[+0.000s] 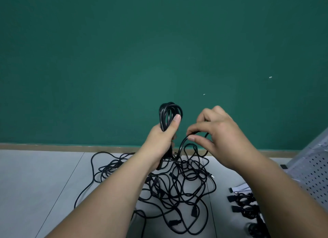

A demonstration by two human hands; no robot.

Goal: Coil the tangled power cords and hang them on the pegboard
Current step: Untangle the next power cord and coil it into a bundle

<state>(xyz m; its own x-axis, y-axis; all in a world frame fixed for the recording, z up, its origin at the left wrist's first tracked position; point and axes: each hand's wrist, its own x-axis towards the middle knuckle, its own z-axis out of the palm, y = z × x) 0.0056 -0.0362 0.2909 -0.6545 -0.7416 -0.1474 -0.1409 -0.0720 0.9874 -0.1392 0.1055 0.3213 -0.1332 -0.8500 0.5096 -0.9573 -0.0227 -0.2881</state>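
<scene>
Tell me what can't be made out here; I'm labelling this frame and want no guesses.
Head view:
- pegboard: cut off by the right edge.
- bundled cords: partly behind the right forearm.
- tangled pile: cord count unreadable, too knotted.
- coil: lower end hidden by the left hand.

The tangled cords (177, 184) wear black plastic sheathing, smooth with a faint sheen. A plug (211, 176) at the pile's right edge shows bright metal prongs. Above the pile, the coil (170, 111) catches grey highlights on the same slightly glossy jacket. Behind the pile, the wall (124, 51) is matt green paint, edged at its foot by a brown, wood-look skirting (71, 146). Under the pile, the floor (44, 175) is smooth pale grey tile. Right of the pile, the pegboard (312, 170) looks like grey-painted perforated metal.
</scene>
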